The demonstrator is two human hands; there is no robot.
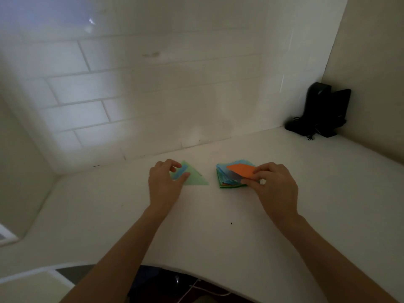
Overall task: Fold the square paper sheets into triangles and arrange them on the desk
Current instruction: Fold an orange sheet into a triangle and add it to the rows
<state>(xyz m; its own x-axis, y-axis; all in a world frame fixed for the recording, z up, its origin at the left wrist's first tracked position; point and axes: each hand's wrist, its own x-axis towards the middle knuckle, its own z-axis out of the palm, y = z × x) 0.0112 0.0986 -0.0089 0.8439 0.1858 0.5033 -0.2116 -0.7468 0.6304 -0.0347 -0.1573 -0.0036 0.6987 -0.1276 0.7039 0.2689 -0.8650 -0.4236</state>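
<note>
Head view. Two bare forearms reach over a white counter (218, 215) set against a tiled wall (153, 84); the light is dim and fine detail is soft.

The left hand (164, 184) rests on a pale green folded triangle (194, 178), finger and thumb curled round a smaller blue folded piece (181, 171) that lies on it. The hand hides the triangle's left corner and part of the blue piece, so the latter's full outline cannot be made out.

The right hand (273, 184) pinches the near right edge of an orange sheet (240, 169), raised at the top of a stack of coloured square sheets (227, 178) lying just right of the triangle, apart from it. The hand covers the stack's right side; the number of sheets cannot be told.

In the far right corner stand dark objects (321, 112) with a trailing cable, too dark to identify. No writing or label is legible anywhere. The lower edge crops both arms.
</note>
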